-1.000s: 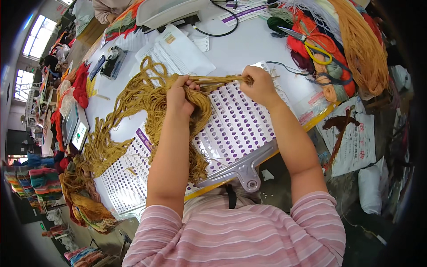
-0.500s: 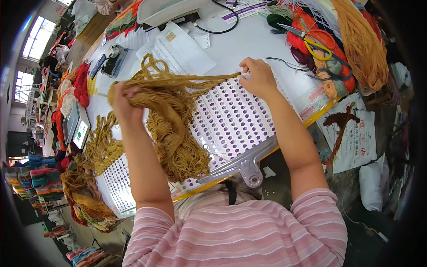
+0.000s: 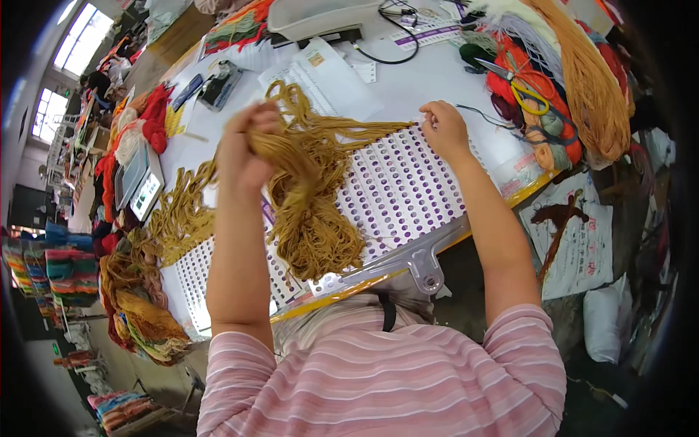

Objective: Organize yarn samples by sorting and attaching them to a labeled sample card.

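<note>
My left hand, somewhat blurred, is wrapped round a thick bundle of mustard-brown yarn. The bundle hangs from it in loops and piles up on the table's near side. Several strands stretch right to my right hand, whose fingers are pinched at their ends by the far edge of a white card sheet. Rows of purple-marked dots cover this sheet. A large clear plastic clip lies along its near edge. More mustard yarn lies to the left, partly over a second dotted sheet.
Yellow-handled scissors rest on coloured yarn at the back right. Papers, a white tub and a black cable lie at the back. A digital scale stands at the left. Yellow edging marks the table's rim.
My left hand has swung right and upward with the yarn bundle, so the stretched strands sag more. The right hand stays at the sheet's far edge; the whole view has shifted slightly.
</note>
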The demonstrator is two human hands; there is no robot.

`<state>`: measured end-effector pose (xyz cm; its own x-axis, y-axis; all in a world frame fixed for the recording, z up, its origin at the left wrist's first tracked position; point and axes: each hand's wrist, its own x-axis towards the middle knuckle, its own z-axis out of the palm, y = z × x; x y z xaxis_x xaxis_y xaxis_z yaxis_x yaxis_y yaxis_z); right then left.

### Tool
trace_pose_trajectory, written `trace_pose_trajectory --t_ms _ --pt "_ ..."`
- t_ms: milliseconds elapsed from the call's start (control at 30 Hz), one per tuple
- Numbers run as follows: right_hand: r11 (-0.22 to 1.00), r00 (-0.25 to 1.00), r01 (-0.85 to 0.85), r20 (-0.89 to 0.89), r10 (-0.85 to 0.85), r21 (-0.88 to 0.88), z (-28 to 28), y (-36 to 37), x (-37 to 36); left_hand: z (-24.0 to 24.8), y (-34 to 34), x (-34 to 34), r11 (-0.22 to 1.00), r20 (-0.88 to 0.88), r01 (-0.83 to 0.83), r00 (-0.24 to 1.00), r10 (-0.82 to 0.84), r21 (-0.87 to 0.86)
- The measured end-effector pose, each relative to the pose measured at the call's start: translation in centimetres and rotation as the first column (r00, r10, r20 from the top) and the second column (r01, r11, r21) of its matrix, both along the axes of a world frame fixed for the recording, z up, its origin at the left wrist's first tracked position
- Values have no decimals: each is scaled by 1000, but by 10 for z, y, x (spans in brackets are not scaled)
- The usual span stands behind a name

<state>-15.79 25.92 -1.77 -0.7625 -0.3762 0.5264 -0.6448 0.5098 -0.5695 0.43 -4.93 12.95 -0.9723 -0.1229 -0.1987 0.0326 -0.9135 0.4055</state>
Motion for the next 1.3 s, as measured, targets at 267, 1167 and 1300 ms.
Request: trace_pose_trajectory --t_ms 267,1167,1300 --pt "813 740 -457 352 573 -361 149 -63 145 7 95 54 901 -166 298 917 -362 -317" --pt "742 563 -391 496 661 -544 164 -62 223 17 78 122 833 -193 -21 976 -104 -553" --pt "731 558 -344 498 664 -590 166 -63 226 20 77 126 821 -150 -17 985 -84 -571"
